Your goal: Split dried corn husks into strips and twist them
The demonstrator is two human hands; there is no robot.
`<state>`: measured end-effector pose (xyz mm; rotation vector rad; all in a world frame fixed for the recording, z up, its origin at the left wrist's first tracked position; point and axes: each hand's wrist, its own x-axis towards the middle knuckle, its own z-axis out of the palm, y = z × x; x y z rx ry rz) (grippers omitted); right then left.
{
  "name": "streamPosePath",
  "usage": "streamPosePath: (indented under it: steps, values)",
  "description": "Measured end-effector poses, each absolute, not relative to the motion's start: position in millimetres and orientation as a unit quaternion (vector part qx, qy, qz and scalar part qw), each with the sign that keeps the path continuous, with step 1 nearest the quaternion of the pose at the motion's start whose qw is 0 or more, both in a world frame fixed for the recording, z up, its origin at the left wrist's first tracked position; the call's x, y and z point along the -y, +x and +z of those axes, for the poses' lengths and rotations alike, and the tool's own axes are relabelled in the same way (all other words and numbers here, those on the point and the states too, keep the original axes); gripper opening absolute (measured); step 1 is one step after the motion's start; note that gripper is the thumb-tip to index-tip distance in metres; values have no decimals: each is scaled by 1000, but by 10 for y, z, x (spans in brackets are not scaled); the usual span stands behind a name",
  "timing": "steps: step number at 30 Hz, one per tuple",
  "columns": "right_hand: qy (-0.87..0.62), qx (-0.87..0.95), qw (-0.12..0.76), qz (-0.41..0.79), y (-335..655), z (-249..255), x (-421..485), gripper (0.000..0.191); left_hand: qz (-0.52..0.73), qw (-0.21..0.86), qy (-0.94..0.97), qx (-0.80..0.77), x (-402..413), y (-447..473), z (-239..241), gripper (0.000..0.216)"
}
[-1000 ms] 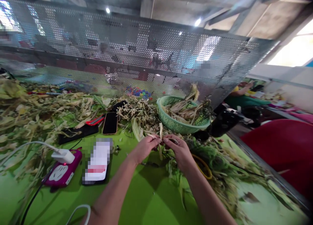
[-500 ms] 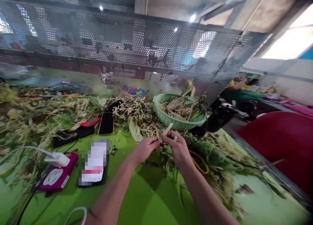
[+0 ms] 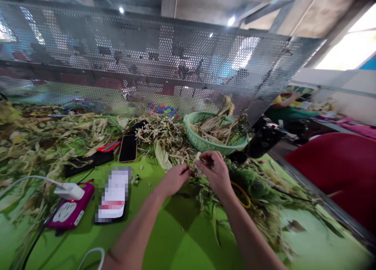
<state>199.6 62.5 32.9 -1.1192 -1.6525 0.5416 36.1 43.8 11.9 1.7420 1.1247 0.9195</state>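
Over the bright green table, my left hand [image 3: 176,179] is closed in a pinch on a small pale strip of dried corn husk [image 3: 188,160]. Just right of it, my right hand [image 3: 216,172] has its thumb and fingers curled at another pale bit of husk [image 3: 197,159], close against the left fingertips. The tips of the fingers partly hide both pieces. Right behind the hands lies a heap of dry husk scraps [image 3: 173,144], with a larger pale husk leaf [image 3: 161,154] at its front.
A green plastic basket [image 3: 216,148] holds dried leaves. To the left are a dark phone [image 3: 128,148], a second phone [image 3: 113,195] with a blurred screen and a purple power strip [image 3: 69,213]. Green netting [image 3: 249,176] lies right, a red chair [image 3: 337,164] beyond. Perforated metal panels [image 3: 141,47] rise behind.
My right hand has risen slightly, its fingers now more arched around the husk. The longer pale strip that stuck up from it no longer shows clearly. My left hand has barely moved.
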Motion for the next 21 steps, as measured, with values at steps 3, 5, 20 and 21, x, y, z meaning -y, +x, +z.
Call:
streamPosePath:
  steps: [3, 5, 20, 21]
  values:
    - [-423, 761, 436, 226, 1977, 346, -606, 9, 372, 423, 699, -441, -455, 378, 93, 26]
    - [-410, 777, 418, 230, 1961, 337, -606, 6, 370, 433, 697, -436, -456, 392, 82, 26]
    - [-441, 724, 478, 229, 1899, 290, -594, 5, 410, 527, 635, -389, -425, 447, 65, 21]
    - [-444, 718, 482, 237, 1904, 294, -596, 6, 422, 541, 612, -393, -429, 451, 63, 22]
